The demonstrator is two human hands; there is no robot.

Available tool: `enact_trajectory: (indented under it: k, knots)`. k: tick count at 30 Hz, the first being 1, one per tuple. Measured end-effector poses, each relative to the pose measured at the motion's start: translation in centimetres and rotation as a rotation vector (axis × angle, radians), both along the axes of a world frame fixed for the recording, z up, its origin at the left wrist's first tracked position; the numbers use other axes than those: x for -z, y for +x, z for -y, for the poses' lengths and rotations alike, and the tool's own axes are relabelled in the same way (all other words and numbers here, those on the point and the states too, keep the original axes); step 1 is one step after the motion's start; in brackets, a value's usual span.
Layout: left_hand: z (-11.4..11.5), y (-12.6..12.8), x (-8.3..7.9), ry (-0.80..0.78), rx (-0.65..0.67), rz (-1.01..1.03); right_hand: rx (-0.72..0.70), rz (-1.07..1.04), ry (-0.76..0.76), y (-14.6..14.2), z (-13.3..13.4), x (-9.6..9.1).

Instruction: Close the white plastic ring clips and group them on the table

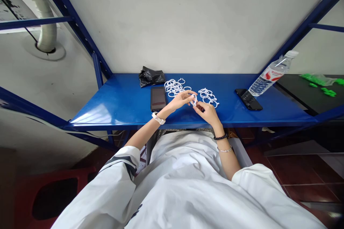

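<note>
Between my two hands, above the front part of the blue table (126,96), is a white plastic ring (194,100). My left hand (180,101) pinches it from the left, thumb and fingers closed on its upper side. On its lower right side, my right hand (206,111) grips it with closed fingertips. Behind my left hand lies a loose pile of similar white rings (173,86), partly covered by the fingers. A smaller group of white rings (208,96) rests just beyond my right hand.
Left of the pile are a dark phone-like device (158,97) and a crumpled black plastic bag (151,76). A black phone (248,99) and a water bottle (272,73) stand at the right. Blue frame posts (92,39) flank the table; green pieces (328,92) lie farther right.
</note>
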State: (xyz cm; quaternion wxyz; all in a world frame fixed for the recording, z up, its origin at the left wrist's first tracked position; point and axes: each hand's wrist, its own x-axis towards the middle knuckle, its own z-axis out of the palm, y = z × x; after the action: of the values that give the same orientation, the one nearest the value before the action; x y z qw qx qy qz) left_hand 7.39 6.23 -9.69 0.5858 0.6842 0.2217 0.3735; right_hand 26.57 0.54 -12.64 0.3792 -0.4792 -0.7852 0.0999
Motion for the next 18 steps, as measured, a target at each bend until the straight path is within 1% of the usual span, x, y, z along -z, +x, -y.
enact_trajectory:
  k: [10,18]
  knots:
    - [-0.03,-0.02,-0.01,-0.015,-0.015,-0.021,-0.013,0.0,-0.004,0.02,-0.07,0.15]
    - [-0.1,0.06,-0.01,-0.009,-0.004,-0.023,0.032,0.036,-0.003,-0.01,0.02,-0.11]
